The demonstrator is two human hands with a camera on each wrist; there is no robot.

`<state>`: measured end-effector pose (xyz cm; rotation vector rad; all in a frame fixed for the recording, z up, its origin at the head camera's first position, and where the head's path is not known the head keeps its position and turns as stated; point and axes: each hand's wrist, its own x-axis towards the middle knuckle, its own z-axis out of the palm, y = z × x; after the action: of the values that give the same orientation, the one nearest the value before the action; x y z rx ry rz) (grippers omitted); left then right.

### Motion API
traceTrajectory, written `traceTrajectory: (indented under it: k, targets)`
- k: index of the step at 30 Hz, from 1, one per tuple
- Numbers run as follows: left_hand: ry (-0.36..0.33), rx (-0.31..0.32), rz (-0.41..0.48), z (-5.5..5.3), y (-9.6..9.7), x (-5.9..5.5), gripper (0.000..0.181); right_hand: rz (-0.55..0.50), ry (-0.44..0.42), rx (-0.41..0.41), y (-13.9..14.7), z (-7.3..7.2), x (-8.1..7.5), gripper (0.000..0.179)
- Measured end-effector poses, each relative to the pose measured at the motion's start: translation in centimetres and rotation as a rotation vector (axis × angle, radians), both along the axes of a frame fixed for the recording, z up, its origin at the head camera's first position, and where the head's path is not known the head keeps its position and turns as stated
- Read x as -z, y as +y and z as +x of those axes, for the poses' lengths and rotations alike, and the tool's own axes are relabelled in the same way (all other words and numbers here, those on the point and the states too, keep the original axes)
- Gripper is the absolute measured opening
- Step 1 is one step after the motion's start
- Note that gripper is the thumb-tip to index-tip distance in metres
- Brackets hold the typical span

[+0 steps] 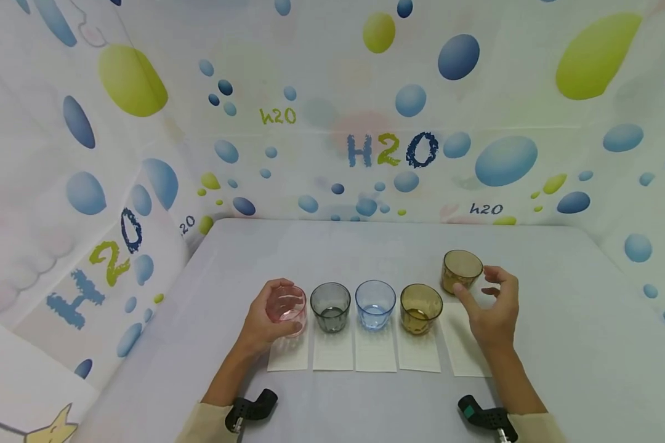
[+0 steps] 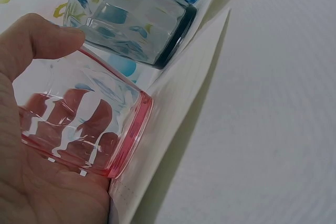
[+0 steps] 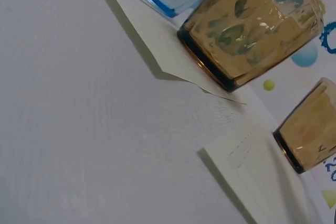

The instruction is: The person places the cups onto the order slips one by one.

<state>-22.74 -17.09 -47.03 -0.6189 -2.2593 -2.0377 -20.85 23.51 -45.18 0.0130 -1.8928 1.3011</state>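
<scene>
My left hand grips a clear pink glass, thumb in front and fingers behind. In the left wrist view, the fingers show through the pink glass. Beside it, in a row, stand a grey glass, a light blue glass and an amber glass. A second amber glass stands farther back on the right. My right hand is at that glass, thumb by its lower front and fingers spread from it at the right. The right wrist view shows this amber glass without the hand.
Several white paper slips lie before the glasses, one under the right hand. The white table meets a patterned backdrop behind and at the sides. A black wrist device is on the left forearm, another on the right.
</scene>
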Motion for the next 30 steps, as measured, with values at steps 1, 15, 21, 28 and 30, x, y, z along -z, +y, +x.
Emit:
traceTrajectory:
  k: [1,15,21,28,30]
  targets:
    - [0.003,0.002,-0.001,0.0,0.0,0.0,0.075,-0.004,-0.036,-0.001,0.5,-0.4,0.5,0.065]
    - [0.003,0.004,0.01,-0.1,-0.1,-0.1,0.075,-0.188,-0.389,-0.198,2.0,-2.7,1.0,0.094]
    - [0.005,0.004,0.004,-0.1,-0.1,0.1,0.075,-0.212,-0.463,-0.232,2.2,-3.1,0.9,0.098]
    - [0.01,-0.002,-0.003,-0.3,0.0,0.0,0.077,-0.196,-0.487,-0.264,2.4,-3.6,0.8,0.094]
    - [0.006,0.0,-0.006,-0.2,0.0,0.0,0.077,-0.199,-0.492,-0.268,2.5,-3.6,0.9,0.093]
